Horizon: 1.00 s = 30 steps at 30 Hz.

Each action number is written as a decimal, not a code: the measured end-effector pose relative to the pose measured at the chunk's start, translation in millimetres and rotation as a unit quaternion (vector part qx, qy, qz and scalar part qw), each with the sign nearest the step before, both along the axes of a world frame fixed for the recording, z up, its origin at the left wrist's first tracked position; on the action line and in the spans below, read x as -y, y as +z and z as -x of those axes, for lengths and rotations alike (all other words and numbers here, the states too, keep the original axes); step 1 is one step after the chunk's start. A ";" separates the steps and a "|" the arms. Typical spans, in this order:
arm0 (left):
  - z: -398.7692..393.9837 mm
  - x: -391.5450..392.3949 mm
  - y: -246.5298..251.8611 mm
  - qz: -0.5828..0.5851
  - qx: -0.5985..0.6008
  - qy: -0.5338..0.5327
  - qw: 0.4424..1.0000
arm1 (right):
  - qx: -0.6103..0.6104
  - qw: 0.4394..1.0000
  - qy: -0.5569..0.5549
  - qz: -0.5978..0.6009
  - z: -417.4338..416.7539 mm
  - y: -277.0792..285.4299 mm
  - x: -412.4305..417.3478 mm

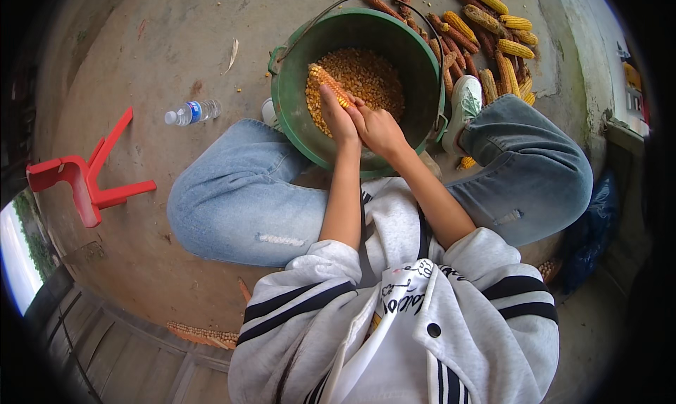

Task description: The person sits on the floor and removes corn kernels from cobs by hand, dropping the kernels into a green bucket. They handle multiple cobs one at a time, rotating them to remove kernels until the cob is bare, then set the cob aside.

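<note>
A partly shelled corn cob (328,82) is held over the mouth of a green plastic bucket (296,124) that stands between my legs. My left hand (339,116) is closed around the cob's lower part, its thumb or fingers along the side. My right hand (381,129) presses against the cob's near end, touching the left hand; some of its fingers are hidden. Loose corn kernels (369,76) cover the bucket's bottom. The bucket's wire handle (441,61) leans over its far right rim.
A pile of yellow cobs (515,49) and bare reddish cobs (460,38) lies at the far right. A water bottle (194,112) and a tipped red plastic stool (90,185) are on the concrete floor to the left. A dark blue plastic bag (594,230) is at the right.
</note>
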State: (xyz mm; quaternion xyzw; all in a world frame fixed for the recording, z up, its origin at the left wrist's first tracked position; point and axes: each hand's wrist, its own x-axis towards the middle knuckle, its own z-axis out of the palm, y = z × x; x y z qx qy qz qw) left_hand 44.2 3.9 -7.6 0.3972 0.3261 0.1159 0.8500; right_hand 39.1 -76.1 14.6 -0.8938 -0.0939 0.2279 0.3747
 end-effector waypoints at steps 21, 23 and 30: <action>2.1 12.3 -10.7 -0.060 -0.019 -0.137 0.989 | -0.007 0.995 -0.100 -0.016 -4.5 -0.3 4.5; 1.7 16.4 -5.7 -0.066 -0.021 -0.125 0.990 | 0.014 0.994 -0.103 -0.024 -4.8 -3.9 4.2; 7.9 14.9 -13.9 -0.107 -0.010 -0.100 0.989 | 0.031 0.984 -0.161 -0.070 -2.5 -2.6 -2.0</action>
